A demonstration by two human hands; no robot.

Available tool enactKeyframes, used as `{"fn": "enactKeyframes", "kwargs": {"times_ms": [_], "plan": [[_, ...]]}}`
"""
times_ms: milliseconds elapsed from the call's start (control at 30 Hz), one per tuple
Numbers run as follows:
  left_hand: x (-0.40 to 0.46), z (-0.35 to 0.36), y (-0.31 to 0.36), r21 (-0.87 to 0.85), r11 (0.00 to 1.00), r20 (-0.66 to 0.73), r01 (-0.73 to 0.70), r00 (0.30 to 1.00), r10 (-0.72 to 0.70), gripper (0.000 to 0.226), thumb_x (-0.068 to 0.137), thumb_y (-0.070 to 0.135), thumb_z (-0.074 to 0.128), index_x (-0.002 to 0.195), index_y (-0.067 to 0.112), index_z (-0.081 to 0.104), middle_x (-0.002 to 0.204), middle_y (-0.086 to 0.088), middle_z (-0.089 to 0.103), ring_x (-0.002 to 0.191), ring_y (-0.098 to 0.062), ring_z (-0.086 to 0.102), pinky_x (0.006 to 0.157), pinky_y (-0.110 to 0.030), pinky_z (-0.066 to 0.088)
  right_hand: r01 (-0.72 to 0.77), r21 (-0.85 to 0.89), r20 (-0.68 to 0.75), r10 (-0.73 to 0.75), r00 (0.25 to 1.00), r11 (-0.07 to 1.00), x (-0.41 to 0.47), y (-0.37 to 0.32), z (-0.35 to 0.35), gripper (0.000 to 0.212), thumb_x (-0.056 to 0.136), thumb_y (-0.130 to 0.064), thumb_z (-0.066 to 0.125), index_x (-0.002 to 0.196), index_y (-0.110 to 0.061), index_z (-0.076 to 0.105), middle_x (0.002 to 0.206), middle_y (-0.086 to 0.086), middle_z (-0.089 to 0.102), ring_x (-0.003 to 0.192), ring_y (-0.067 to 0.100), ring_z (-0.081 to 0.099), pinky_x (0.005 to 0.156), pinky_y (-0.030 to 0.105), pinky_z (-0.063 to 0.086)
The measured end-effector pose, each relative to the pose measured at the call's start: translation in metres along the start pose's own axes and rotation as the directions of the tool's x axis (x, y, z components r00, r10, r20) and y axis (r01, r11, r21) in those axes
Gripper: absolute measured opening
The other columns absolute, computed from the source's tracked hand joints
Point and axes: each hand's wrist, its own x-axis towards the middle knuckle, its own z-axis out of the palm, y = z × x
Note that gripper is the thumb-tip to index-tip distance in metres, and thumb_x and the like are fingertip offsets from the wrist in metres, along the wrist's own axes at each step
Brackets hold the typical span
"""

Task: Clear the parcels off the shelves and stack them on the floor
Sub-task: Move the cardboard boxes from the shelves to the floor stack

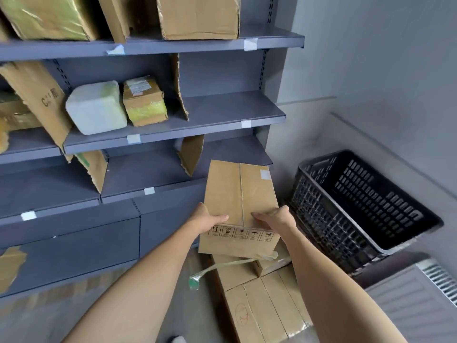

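I hold a brown cardboard box (237, 191) with handling symbols printed along its near side. My left hand (206, 217) grips its left edge and my right hand (277, 219) grips its right edge, thumbs on top. The box hangs tilted above flat cardboard parcels (264, 293) that lie on the floor. On the middle grey shelf (222, 121) stand a white wrapped parcel (97, 107) and a small taped brown box (144, 101). The top shelf carries a large brown box (197, 16) and a yellow-green wrapped parcel (47, 16).
A black slatted plastic crate (358, 201) stands on the floor at the right, against the wall. Torn cardboard dividers (37, 100) lean between shelf bays. A loose strip of tape (215, 268) trails from the floor parcels. A white ribbed unit (420, 293) sits at bottom right.
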Motion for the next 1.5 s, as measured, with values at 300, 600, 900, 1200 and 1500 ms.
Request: {"fn": "enactKeyframes", "kwargs": {"times_ms": [300, 600, 900, 1200, 1500], "plan": [[-0.077, 0.032, -0.026, 0.022, 0.994, -0.056, 0.110, 0.993, -0.109, 0.080, 0.072, 0.059, 0.078, 0.133, 0.020, 0.045, 0.133, 0.000, 0.055, 0.119, -0.025, 0.053, 0.097, -0.045, 0.049, 0.084, -0.054, 0.158, -0.075, 0.985, 0.995, -0.029, 0.047, -0.007, 0.086, 0.054, -0.059, 0.090, 0.118, -0.011, 0.057, 0.102, 0.002, 0.065, 0.087, 0.021, 0.063, 0.070, 0.032, 0.050], [-0.135, 0.052, -0.053, 0.044, 0.991, -0.062, 0.129, 0.990, -0.126, 0.095, 0.061, 0.072, 0.077, 0.136, 0.023, 0.044, 0.138, 0.001, 0.053, 0.120, -0.025, 0.053, 0.094, -0.049, 0.051, 0.144, -0.033, 0.174, -0.136, 0.975, 0.989, -0.073, 0.089, -0.019, 0.100, 0.044, -0.060, 0.090, 0.125, -0.015, 0.053, 0.112, 0.001, 0.066, 0.098, 0.022, 0.064, 0.080, 0.036, 0.054], [-0.192, 0.126, -0.099, -0.095, 0.990, -0.039, 0.107, 0.993, -0.111, 0.101, 0.070, 0.059, 0.080, 0.144, 0.010, 0.032, 0.150, -0.006, 0.043, 0.134, -0.027, 0.044, 0.106, -0.047, 0.043, 0.081, -0.142, 0.088, -0.069, 0.994, 0.987, -0.142, 0.162, -0.043, 0.090, 0.063, -0.054, 0.088, 0.127, -0.012, 0.041, 0.110, 0.003, 0.056, 0.091, 0.021, 0.056, 0.066, 0.032, 0.044], [-0.209, 0.217, -0.103, -0.098, 0.985, 0.039, 0.140, 0.990, -0.136, 0.124, 0.060, 0.072, 0.078, 0.152, 0.010, 0.022, 0.155, -0.009, 0.037, 0.138, -0.029, 0.041, 0.109, -0.049, 0.040, -0.003, -0.164, 0.081, 0.016, 0.997, 0.986, -0.135, 0.244, -0.086, 0.090, 0.061, -0.053, 0.089, 0.126, -0.012, 0.042, 0.110, 0.004, 0.057, 0.094, 0.022, 0.058, 0.074, 0.035, 0.050], [-0.178, 0.319, -0.065, -0.155, 0.948, -0.025, 0.280, 0.958, -0.287, 0.105, 0.076, 0.049, 0.082, 0.151, 0.005, 0.022, 0.153, -0.011, 0.037, 0.139, -0.028, 0.039, 0.108, -0.037, 0.037, 0.043, -0.177, 0.224, -0.002, 0.974, 0.983, -0.034, 0.302, -0.114, 0.086, 0.064, -0.049, 0.089, 0.124, -0.013, 0.040, 0.112, 0.004, 0.060, 0.101, 0.027, 0.061, 0.080, 0.038, 0.052]]}}
